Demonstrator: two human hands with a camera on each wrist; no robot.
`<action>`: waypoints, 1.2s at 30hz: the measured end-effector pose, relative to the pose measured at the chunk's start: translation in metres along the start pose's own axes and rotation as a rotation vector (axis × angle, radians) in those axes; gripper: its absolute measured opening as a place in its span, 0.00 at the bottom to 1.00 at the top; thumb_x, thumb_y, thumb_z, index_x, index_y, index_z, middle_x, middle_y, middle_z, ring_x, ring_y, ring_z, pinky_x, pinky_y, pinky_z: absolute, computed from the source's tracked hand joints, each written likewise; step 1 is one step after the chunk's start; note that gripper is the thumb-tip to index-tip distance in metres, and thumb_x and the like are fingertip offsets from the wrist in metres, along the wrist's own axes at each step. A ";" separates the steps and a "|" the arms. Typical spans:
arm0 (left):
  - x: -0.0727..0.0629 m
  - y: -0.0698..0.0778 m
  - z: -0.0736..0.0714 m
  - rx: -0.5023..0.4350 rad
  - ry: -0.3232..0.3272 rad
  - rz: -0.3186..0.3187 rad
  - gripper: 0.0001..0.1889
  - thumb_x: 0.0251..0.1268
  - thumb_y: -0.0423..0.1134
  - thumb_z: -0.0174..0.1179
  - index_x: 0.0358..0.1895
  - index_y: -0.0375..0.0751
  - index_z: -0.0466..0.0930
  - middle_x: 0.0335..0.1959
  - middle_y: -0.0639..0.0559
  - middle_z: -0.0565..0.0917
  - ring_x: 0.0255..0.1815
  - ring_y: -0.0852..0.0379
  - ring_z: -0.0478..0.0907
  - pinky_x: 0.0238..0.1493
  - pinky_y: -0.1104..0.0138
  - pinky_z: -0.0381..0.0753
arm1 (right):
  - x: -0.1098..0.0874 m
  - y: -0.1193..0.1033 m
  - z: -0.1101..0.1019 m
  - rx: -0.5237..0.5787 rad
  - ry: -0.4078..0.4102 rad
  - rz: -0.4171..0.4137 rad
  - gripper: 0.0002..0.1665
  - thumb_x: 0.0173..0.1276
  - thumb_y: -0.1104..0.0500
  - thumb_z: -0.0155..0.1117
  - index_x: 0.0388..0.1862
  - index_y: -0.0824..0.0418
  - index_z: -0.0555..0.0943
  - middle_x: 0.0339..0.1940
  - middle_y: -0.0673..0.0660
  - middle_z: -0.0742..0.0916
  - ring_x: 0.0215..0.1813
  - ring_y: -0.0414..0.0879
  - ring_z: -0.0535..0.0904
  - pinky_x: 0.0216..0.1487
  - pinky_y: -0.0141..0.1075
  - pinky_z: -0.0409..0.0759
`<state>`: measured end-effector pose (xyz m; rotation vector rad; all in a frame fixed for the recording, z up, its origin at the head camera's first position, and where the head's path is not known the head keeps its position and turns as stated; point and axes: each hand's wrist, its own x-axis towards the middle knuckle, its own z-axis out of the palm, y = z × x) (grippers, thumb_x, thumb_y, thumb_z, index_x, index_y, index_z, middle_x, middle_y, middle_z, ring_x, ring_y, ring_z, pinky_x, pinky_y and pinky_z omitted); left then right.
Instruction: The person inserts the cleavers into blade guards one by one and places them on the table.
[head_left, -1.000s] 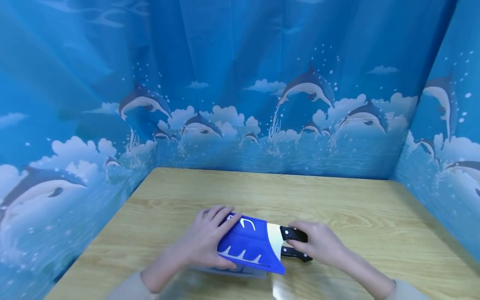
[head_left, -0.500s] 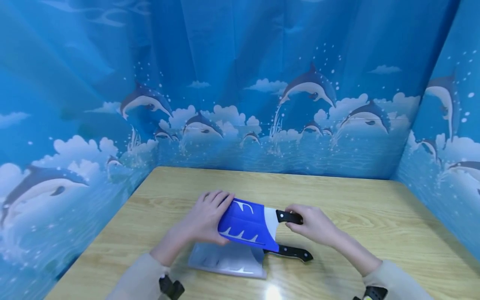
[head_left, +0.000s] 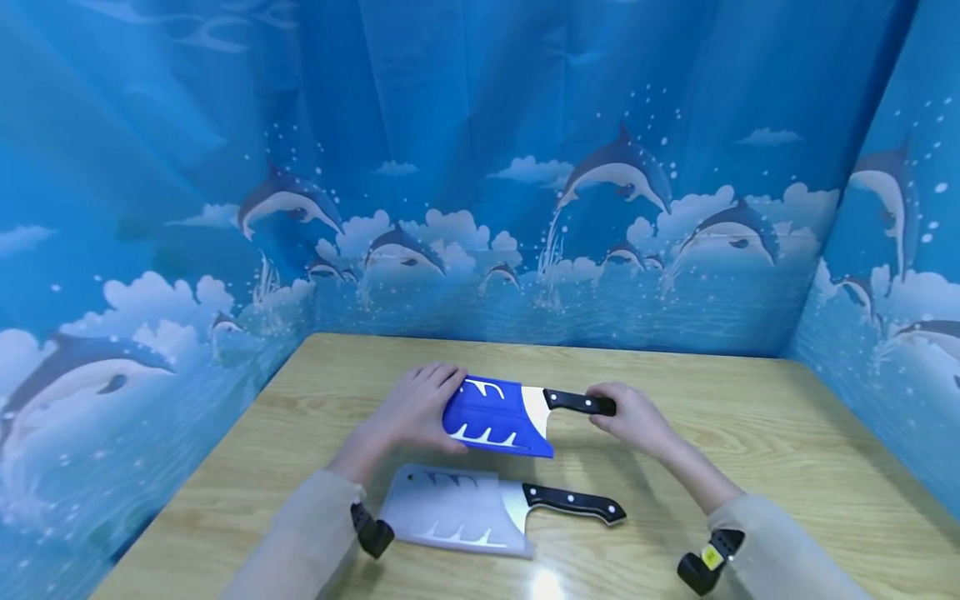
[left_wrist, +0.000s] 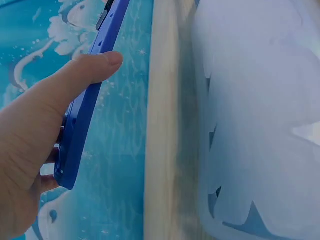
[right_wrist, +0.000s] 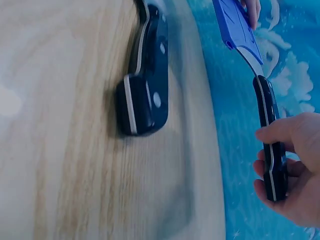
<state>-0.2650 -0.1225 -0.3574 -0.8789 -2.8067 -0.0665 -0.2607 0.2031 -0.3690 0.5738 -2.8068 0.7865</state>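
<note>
Above the table I hold a cleaver (head_left: 534,407) whose blade sits in a blue blade cover (head_left: 495,415) with white cut-outs; a bare strip of blade shows by the handle. My left hand (head_left: 422,407) grips the cover's left end, thumb on its near edge; in the left wrist view the cover (left_wrist: 82,125) stands edge-on. With my right hand (head_left: 633,419) I grip the black handle (right_wrist: 269,107), fingers curled round it. Nearer to me, a second cleaver (head_left: 573,502) lies flat in a frosted whitish cover (head_left: 442,512), its riveted black handle pointing right.
The light wooden table (head_left: 712,417) extends around both cleavers. A blue curtain (head_left: 480,167) printed with dolphins stands at the back and both sides. Black devices sit on the left wrist (head_left: 372,531) and right wrist (head_left: 711,562).
Both hands have lifted the blue-covered cleaver off the second one and carried it away from me towards the table's back. The frosted-covered cleaver stays in place, now uncovered. My right-hand grip has slid towards the handle's end.
</note>
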 end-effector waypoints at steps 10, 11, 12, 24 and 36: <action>0.017 -0.009 0.024 -0.077 -0.170 -0.055 0.58 0.35 0.68 0.67 0.71 0.39 0.56 0.68 0.44 0.62 0.68 0.46 0.56 0.67 0.51 0.53 | 0.012 0.027 0.012 0.056 -0.109 0.078 0.13 0.52 0.69 0.67 0.39 0.69 0.81 0.36 0.60 0.83 0.41 0.54 0.77 0.44 0.50 0.74; 0.018 -0.009 0.027 -0.091 -0.180 -0.060 0.58 0.35 0.68 0.67 0.70 0.39 0.56 0.67 0.43 0.62 0.68 0.46 0.56 0.67 0.51 0.53 | 0.012 0.029 0.014 0.057 -0.119 0.079 0.13 0.52 0.69 0.67 0.39 0.69 0.80 0.37 0.60 0.83 0.42 0.55 0.77 0.44 0.50 0.74; 0.019 -0.010 0.029 -0.100 -0.194 -0.066 0.58 0.35 0.67 0.68 0.70 0.39 0.56 0.67 0.43 0.62 0.68 0.46 0.56 0.67 0.52 0.53 | 0.013 0.031 0.017 0.056 -0.129 0.077 0.13 0.52 0.69 0.67 0.39 0.69 0.80 0.37 0.59 0.83 0.42 0.55 0.77 0.45 0.50 0.74; 0.015 -0.014 0.044 -0.143 -0.349 -0.135 0.55 0.36 0.66 0.68 0.70 0.41 0.58 0.67 0.44 0.63 0.68 0.47 0.58 0.66 0.53 0.57 | 0.018 0.038 0.042 0.075 -0.182 0.104 0.13 0.52 0.68 0.68 0.39 0.65 0.82 0.36 0.55 0.82 0.41 0.50 0.76 0.46 0.48 0.74; 0.012 -0.019 0.047 -0.192 -0.407 -0.172 0.55 0.39 0.66 0.66 0.71 0.43 0.55 0.69 0.45 0.61 0.69 0.46 0.56 0.66 0.53 0.56 | 0.016 0.041 0.042 0.070 -0.183 0.070 0.15 0.53 0.66 0.69 0.41 0.67 0.81 0.39 0.59 0.83 0.46 0.56 0.77 0.50 0.51 0.72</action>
